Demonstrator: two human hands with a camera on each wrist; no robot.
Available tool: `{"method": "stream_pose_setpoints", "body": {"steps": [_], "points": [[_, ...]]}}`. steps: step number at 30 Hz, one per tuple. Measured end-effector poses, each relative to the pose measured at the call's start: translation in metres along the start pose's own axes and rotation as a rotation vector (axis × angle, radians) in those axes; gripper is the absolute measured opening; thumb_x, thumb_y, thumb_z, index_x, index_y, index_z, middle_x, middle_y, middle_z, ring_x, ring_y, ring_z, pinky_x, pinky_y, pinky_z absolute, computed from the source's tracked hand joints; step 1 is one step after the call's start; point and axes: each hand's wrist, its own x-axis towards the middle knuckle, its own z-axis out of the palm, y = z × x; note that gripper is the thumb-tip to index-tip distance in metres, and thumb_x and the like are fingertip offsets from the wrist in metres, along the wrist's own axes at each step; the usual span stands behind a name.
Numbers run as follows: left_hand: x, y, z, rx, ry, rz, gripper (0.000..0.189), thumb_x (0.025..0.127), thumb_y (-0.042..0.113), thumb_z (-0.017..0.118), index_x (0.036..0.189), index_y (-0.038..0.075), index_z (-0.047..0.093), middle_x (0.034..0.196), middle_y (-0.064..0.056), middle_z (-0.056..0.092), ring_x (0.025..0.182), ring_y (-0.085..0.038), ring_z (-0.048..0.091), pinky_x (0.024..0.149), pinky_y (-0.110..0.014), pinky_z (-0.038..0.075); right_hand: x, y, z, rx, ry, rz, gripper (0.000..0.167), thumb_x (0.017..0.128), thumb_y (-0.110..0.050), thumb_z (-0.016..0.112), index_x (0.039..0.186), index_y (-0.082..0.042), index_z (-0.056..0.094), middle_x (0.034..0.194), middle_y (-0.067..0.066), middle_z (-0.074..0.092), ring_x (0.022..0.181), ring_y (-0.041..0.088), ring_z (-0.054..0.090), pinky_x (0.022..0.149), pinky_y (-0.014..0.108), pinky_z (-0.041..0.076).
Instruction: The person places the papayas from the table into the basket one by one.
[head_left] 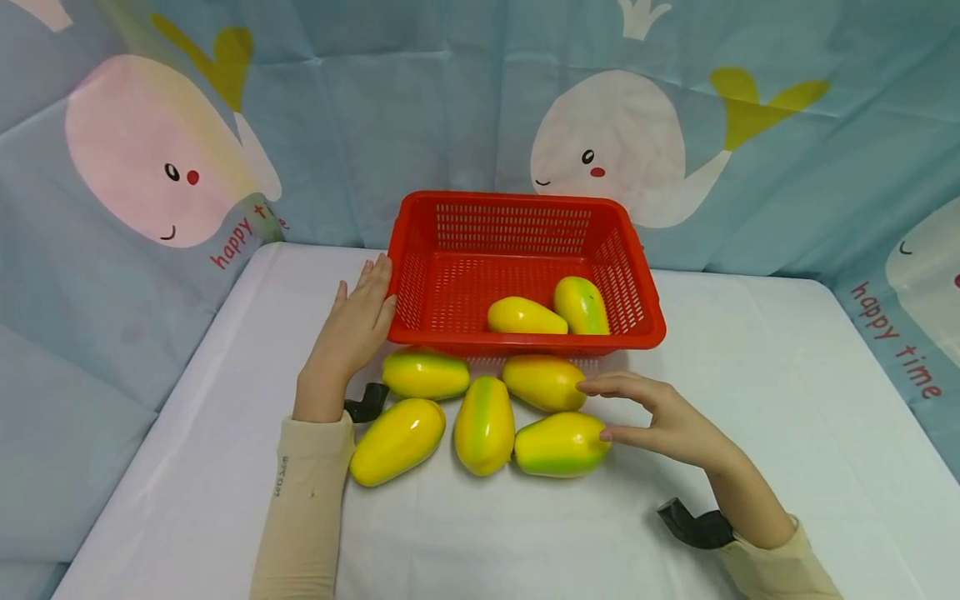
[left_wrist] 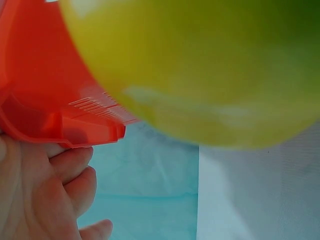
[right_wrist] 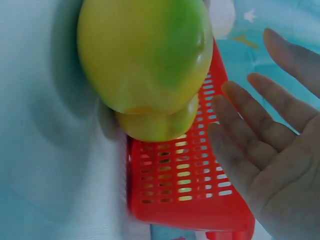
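Observation:
A red plastic basket (head_left: 525, 340) holds two yellow-green papayas, one lying sideways (head_left: 525, 317) and one more upright (head_left: 582, 306). My left hand (head_left: 358, 315) rests against the basket's left side with fingers extended; in the left wrist view its fingers touch the red rim (left_wrist: 65, 137). Several papayas lie on the table before the basket. My right hand (head_left: 667, 417) is spread beside two of them, the back right papaya (head_left: 545, 383) and the front right papaya (head_left: 562, 444). Its fingers and thumb are apart, gripping nothing; fingertip contact is unclear.
Also on the white tabletop (head_left: 465, 542) are a back left papaya (head_left: 425, 374), a front left papaya (head_left: 399, 442) and a middle papaya (head_left: 484, 427). A blue curtain (head_left: 390, 125) with whale prints stands behind the table and at its sides.

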Motion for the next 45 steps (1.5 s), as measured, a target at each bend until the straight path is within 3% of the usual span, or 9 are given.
{"method": "stream_pose_setpoints", "body": {"steps": [10,20,31,38,45], "points": [[-0.001,-0.002,-0.001,-0.008,0.008,0.011,0.058,0.102,0.026,0.033,0.151,0.006,0.010,0.157,-0.007,0.010,0.144,-0.023,0.005,0.111,-0.056,0.002,0.002,0.012,0.002,-0.011,-0.083,-0.006,0.045,0.081,-0.006,0.073,0.123,-0.003,0.059,0.121,0.008,0.060,0.111,0.015,0.054,0.094,0.026,0.045],[0.000,-0.001,-0.001,-0.009,0.015,0.016,0.058,0.102,0.026,0.034,0.151,0.006,0.011,0.157,-0.008,0.011,0.144,-0.024,0.006,0.111,-0.057,0.003,0.003,0.016,0.009,0.010,-0.138,0.080,0.044,0.082,-0.018,0.074,0.123,-0.009,0.060,0.122,0.002,0.060,0.106,0.015,0.054,0.090,0.030,0.047],[0.000,-0.002,-0.002,-0.016,0.008,0.011,0.058,0.102,0.027,0.032,0.152,0.006,0.010,0.157,-0.007,0.010,0.144,-0.023,0.005,0.112,-0.056,0.002,0.004,0.016,0.014,0.000,-0.219,0.073,0.052,0.079,-0.030,0.076,0.126,-0.014,0.059,0.127,-0.002,0.056,0.119,0.015,0.047,0.105,0.022,0.032],[0.000,-0.002,0.000,-0.009,0.007,0.010,0.058,0.102,0.027,0.032,0.152,0.007,0.010,0.157,-0.007,0.009,0.144,-0.023,0.005,0.112,-0.056,0.002,0.003,0.016,0.017,0.000,-0.300,0.043,0.058,0.080,-0.028,0.076,0.132,-0.015,0.054,0.132,-0.001,0.052,0.123,0.015,0.044,0.107,0.023,0.029],[0.001,-0.002,0.001,-0.012,0.012,0.017,0.058,0.102,0.027,0.032,0.152,0.007,0.010,0.157,-0.008,0.010,0.144,-0.024,0.006,0.111,-0.056,0.002,0.003,0.014,0.024,-0.008,-0.381,0.103,0.071,0.074,-0.027,0.080,0.137,-0.019,0.047,0.136,-0.006,0.049,0.125,0.015,0.044,0.106,0.029,0.032]]}}
